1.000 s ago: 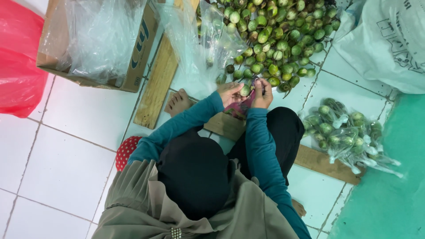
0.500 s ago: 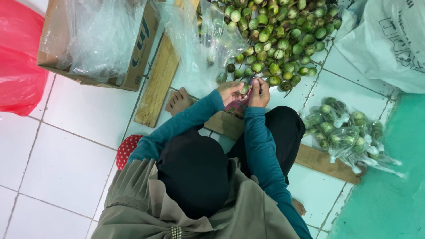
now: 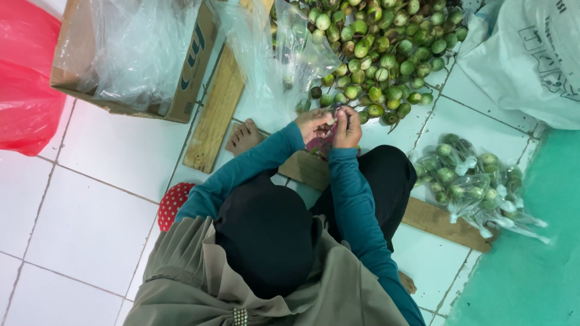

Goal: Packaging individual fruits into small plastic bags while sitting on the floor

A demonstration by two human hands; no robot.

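You sit on the white tiled floor [image 3: 90,223] with both arms in teal sleeves stretched out in front of you. Your left hand [image 3: 313,124] and right hand [image 3: 347,125] meet just at the near edge of the pile of green fruits [image 3: 377,54], fingers pinched together over a small bundle between them. The grip of each hand looks narrow and closed around that bundle, though you cannot tell from here exactly what the fingers clasp; a reddish-purple bit [image 3: 318,145] shows just below them.

The pile of round green fruits spreads over the floor beyond your hands, partly on clear plastic sheeting [image 3: 272,66]. To your right, several clear bags filled with the same fruits [image 3: 471,181] lie together on the tiles, beside a green mat [image 3: 531,259]. A wooden plank [image 3: 219,108] lies on your left, and past it stands a cardboard box [image 3: 193,66] lined with clear plastic. A red plastic bag [image 3: 24,78] sits at the far left, a white sack [image 3: 531,54] at the far right. Your bare foot [image 3: 244,136] rests next to the plank.
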